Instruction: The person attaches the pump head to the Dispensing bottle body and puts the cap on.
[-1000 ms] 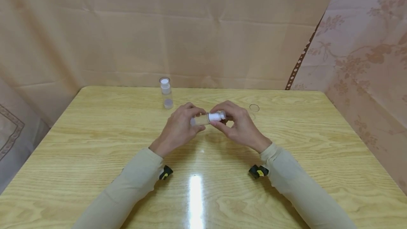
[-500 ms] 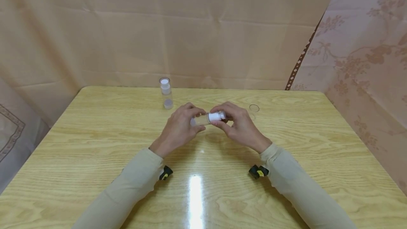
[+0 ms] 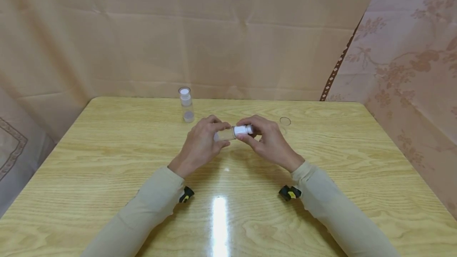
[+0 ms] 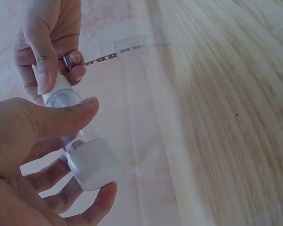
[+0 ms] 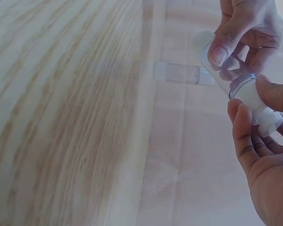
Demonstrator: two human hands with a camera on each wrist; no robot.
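Observation:
Above the middle of the table, a small clear pump bottle (image 3: 225,134) lies nearly level between both hands. My left hand (image 3: 202,140) grips its clear body, thumb on the near side; the white base (image 4: 95,165) shows past the fingers in the left wrist view. With thumb and fingertips, my right hand (image 3: 268,140) pinches the white collar (image 5: 251,96) at the other end, the small pump head (image 5: 270,123) sticking out beyond it. Collar and body sit against each other in line. A second pump bottle (image 3: 187,106) stands upright behind the left hand.
A clear open cylinder, like a cap (image 4: 131,47), stands behind the right hand; from the head only its rim shows plainly. The wood-grain table (image 3: 118,146) ends at a beige curtain (image 3: 221,50), with a floral cloth (image 3: 410,70) at the right.
Both hands keep nearly the same place and hold on the bottle. The right fingers have shifted very slightly about the white collar. The standing bottle and the clear cylinder have not moved.

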